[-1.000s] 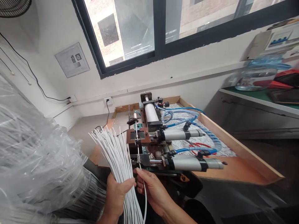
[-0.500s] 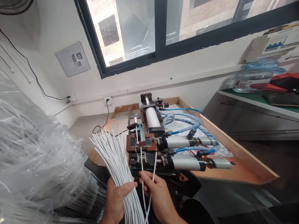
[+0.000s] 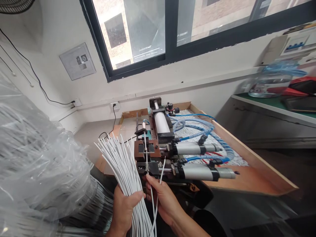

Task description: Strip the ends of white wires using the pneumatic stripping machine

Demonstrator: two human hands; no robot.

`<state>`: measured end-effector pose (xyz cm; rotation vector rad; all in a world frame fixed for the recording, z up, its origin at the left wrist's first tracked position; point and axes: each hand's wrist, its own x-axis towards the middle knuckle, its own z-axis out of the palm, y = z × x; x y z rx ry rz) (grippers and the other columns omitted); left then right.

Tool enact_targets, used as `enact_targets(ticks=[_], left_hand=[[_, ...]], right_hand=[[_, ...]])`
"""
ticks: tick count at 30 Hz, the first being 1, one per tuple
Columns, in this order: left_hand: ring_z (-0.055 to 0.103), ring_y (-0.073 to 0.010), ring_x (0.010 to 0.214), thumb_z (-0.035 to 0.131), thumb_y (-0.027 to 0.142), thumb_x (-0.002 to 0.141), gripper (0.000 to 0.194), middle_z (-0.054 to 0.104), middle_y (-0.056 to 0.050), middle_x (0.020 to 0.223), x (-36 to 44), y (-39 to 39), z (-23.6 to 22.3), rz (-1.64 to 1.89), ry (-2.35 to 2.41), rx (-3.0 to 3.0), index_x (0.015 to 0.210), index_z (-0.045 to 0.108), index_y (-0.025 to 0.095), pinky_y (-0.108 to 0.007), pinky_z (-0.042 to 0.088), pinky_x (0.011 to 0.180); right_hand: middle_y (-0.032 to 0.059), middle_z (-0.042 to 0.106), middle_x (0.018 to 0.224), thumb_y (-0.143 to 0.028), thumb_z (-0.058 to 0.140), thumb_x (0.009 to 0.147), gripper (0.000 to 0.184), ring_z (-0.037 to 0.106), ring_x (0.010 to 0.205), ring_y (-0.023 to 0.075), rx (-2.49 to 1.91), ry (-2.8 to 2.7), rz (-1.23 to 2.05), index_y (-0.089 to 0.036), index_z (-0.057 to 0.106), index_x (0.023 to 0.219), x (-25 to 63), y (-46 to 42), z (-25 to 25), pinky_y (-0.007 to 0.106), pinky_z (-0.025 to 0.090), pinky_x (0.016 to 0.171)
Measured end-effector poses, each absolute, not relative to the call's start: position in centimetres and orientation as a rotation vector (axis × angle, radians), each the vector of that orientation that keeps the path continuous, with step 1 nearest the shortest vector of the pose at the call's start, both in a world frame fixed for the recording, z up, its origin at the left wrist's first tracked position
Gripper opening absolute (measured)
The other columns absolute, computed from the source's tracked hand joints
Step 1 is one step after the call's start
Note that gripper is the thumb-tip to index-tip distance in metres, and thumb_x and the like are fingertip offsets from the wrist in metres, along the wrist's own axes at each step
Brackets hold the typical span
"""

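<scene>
My left hand (image 3: 123, 207) is wrapped round a thick bundle of white wires (image 3: 124, 172), with the thumb across its front. The wire ends fan out at the top. My right hand (image 3: 166, 199) pinches a single white wire (image 3: 152, 200) between thumb and fingers. The upper end of that wire lies between the jaws (image 3: 153, 167) of a pneumatic machine (image 3: 161, 123). A second loose wire (image 3: 162, 172) runs up past my right hand, its tip apart from the jaws. The fingers behind the bundle are hidden.
The machine sits in a wooden-edged tray (image 3: 249, 153) with blue air hoses (image 3: 204, 130). Plastic-wrapped wire bundles (image 3: 49, 158) stand close on the left. A green-topped shelf (image 3: 264, 101) at right carries a plastic jug (image 3: 271, 82). A window (image 3: 170, 36) is ahead.
My right hand has moved slightly forward with the wire, whose end now lies deeper in the machine. The machine's jaws have slid together around it. My left hand stays on the bundle.
</scene>
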<state>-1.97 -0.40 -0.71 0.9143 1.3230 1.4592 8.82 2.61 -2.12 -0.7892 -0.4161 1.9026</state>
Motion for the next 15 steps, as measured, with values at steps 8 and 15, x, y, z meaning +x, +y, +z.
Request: enact_targets(ticks=[8, 15], left_hand=[[0.058, -0.0209, 0.058, 0.067, 0.013, 0.049, 0.020, 0.066, -0.005, 0.061, -1.5, -1.4, -1.1, 1.377, 1.284, 0.951, 0.068, 0.065, 0.012, -0.032, 0.045, 0.058], [0.057, -0.0165, 0.053, 0.065, 0.008, 0.046, 0.016, 0.064, -0.003, 0.055, -2.7, -2.0, -1.9, 1.426, 1.192, 0.741, 0.061, 0.063, 0.012, -0.028, 0.044, 0.056]], right_hand=[[-0.0059, 0.040, 0.041, -0.042, 0.067, 0.059, 0.031, 0.029, 0.040, 0.0056, -0.895, -0.743, 1.677, -0.012, 0.058, 0.057, 8.8, 1.2, -2.5, 0.020, 0.020, 0.040], [-0.0050, 0.044, 0.043, -0.042, 0.066, 0.061, 0.030, 0.030, 0.038, 0.0045, -0.948, -0.660, 1.634, -0.013, 0.057, 0.056, 9.2, 0.1, -3.4, 0.019, 0.018, 0.038]])
